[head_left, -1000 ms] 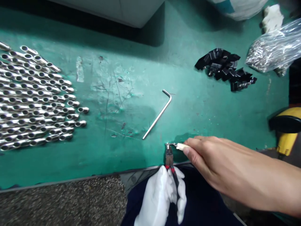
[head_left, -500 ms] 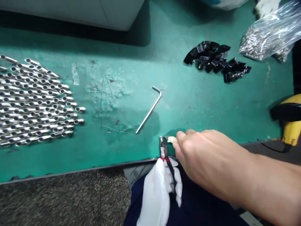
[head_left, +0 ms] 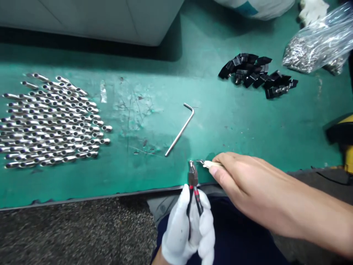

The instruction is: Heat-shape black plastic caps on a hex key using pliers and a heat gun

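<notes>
My left hand (head_left: 190, 224), in a white glove, is closed around pliers (head_left: 193, 178) with black and red handles. The handles are spread and the jaws point away from me, over the table edge. Just right of the jaws, my bare right hand (head_left: 234, 176) pinches a thin cream-coloured piece (head_left: 212, 164) with a small metal end. Its kind is unclear, since the fingers cover part of it. The metal end lies close to the jaws, apart from them. Beyond both hands, an L-shaped hex key (head_left: 179, 132) lies on the green table (head_left: 143, 169).
Rows of short shiny metal tubes (head_left: 55, 125) lie at the left. Black parts (head_left: 253, 71) form a cluster at the back right, near a clear plastic bag (head_left: 306, 51) of small metal pieces. A grey box (head_left: 96, 18) stands behind; a yellow and black object (head_left: 342, 136) is at the right edge.
The plier handles have spread apart and my left glove has turned, its fingers looser. My right hand has drawn slightly right, away from the jaws. The whole view has shifted a little.
</notes>
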Demonstrator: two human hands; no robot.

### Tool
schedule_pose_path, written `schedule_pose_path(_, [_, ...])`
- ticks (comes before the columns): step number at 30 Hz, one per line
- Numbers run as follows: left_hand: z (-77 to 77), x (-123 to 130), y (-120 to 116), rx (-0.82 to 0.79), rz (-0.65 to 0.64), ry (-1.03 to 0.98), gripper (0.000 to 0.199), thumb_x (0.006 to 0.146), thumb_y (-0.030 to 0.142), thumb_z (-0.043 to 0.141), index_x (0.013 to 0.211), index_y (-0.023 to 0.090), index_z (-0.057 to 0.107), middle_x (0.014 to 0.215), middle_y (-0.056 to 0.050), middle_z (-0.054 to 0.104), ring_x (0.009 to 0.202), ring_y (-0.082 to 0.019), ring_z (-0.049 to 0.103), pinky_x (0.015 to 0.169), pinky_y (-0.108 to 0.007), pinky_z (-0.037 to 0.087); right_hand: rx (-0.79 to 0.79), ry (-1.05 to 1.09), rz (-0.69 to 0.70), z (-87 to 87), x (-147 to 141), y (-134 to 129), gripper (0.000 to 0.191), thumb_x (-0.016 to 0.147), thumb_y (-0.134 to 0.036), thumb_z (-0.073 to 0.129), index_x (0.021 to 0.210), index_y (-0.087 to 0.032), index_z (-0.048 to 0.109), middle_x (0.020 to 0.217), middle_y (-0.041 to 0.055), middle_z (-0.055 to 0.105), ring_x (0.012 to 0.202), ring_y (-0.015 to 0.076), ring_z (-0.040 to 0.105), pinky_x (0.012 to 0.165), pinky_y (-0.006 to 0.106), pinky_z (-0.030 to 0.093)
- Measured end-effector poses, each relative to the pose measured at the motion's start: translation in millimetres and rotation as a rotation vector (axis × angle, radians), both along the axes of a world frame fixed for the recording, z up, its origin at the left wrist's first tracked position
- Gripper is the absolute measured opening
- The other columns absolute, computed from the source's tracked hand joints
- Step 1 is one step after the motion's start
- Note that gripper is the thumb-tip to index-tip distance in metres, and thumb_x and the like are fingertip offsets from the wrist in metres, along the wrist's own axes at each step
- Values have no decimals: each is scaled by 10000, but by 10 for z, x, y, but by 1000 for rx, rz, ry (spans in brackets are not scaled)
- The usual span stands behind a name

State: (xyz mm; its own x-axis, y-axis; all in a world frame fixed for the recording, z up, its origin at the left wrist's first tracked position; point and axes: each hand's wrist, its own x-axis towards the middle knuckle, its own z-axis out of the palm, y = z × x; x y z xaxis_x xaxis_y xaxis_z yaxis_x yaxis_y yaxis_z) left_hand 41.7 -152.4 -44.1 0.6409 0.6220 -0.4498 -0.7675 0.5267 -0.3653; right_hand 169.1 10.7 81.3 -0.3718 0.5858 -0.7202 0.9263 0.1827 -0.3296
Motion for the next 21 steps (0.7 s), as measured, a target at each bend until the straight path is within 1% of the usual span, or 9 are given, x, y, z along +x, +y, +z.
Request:
schedule_pose_path(3, [-28, 6, -60, -52, 27, 9, 526, 1006, 587, 391, 980, 176, 717, 501, 8, 594, 362, -137, 582, 358, -219, 488, 85, -26, 75, -12, -51, -44, 288, 1079, -340, 342, 886, -248, 535, 817, 4, 557, 744, 223, 536, 657, 378, 354])
schedule_pose_path(6, [-33, 3, -103, -60, 17, 11, 481, 975, 598, 454, 903, 213, 733, 442, 21, 543, 323, -134, 516, 337, -226, 456, 136, -30, 126, -36, -68, -95, 287, 1075, -343, 321, 892, -249, 522, 813, 16, 518, 724, 241, 492, 649, 388, 341])
schedule_pose_path(10, [-17, -17, -119, -38, -65, -22, 562, 957, 643, 432, 750, 214, 730, 391, 6, 501, 309, -152, 490, 327, -256, 442, 162, -39, 123, -53, -88, -141, 313, 1081, -367, 280, 901, -249, 508, 829, 30, 495, 732, 257, 467, 659, 397, 338])
schedule_pose_path(13, [-15, -30, -106, -88, -59, 20, 558, 946, 653, 454, 783, 203, 740, 400, 13, 498, 322, -156, 507, 338, -259, 446, 138, -25, 100, -48, -111, -130, 313, 1083, -364, 275, 893, -251, 497, 826, 28, 494, 730, 252, 458, 656, 391, 341])
schedule_pose_path(16, [-25, -36, -68, -210, -29, 129, 401, 943, 545, 569, 837, 195, 736, 479, 24, 561, 400, -139, 577, 424, -239, 508, 97, -17, 90, -23, -125, -85, 313, 1084, -358, 284, 872, -257, 490, 803, 18, 502, 712, 243, 456, 641, 381, 336])
schedule_pose_path(19, [-26, -30, -11, -319, 15, 242, 224, 918, 371, 672, 810, 180, 717, 602, 17, 653, 578, -127, 675, 612, -217, 583, 42, -5, 114, 8, -135, -26, 320, 1084, -345, 292, 856, -260, 500, 796, 11, 527, 701, 233, 471, 626, 372, 333])
schedule_pose_path(21, [-21, -14, 21, -338, 32, 279, 203, 903, 344, 696, 795, 173, 707, 657, 10, 684, 632, -124, 692, 663, -214, 592, 17, -16, 111, 22, -145, 15, 328, 1083, -343, 294, 848, -258, 507, 791, 11, 545, 692, 227, 485, 622, 370, 338])
